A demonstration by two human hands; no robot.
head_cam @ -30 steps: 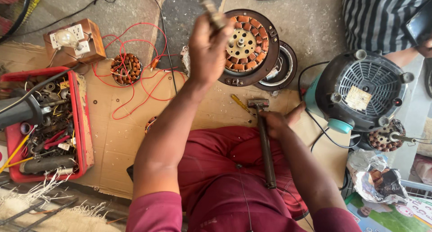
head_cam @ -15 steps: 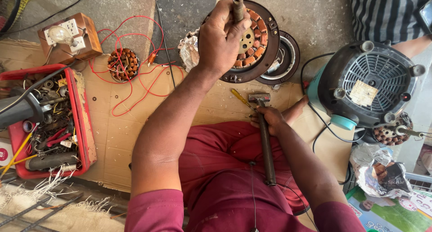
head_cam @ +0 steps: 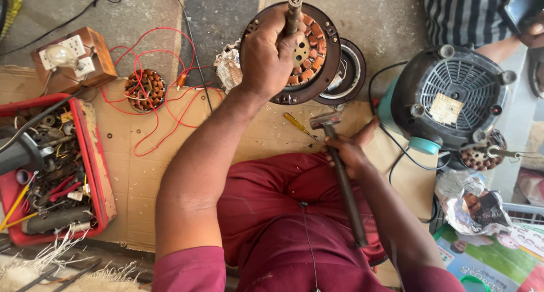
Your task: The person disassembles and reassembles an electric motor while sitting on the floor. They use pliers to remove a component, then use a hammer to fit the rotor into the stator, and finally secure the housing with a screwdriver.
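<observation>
Flattened brown cardboard covers the lower and middle part of the frame, laid over a grey concrete floor that fills the top. At right centre stands a large dark motor unit with a slotted round grille and teal base. A red plastic tool tray occupies the left edge, loaded with pliers, bolts and mixed hardware. At top centre sits a round fan motor housing with copper windings, tilted toward the camera; a second dark round cover lies just behind it to the right. At upper left is a wooden test board with a bulb and socket; red wires run from it across the cardboard past a small copper-wound stator.

The left hand is clenched around the steel shaft projecting from the motor housing, fingers wrapped over the housing's left edge. The right hand is closed around the dark handle of a hammer; the hammer head points up toward the housing, near but apart from it. A yellow-handled screwdriver lies just left of the hammer head.
</observation>
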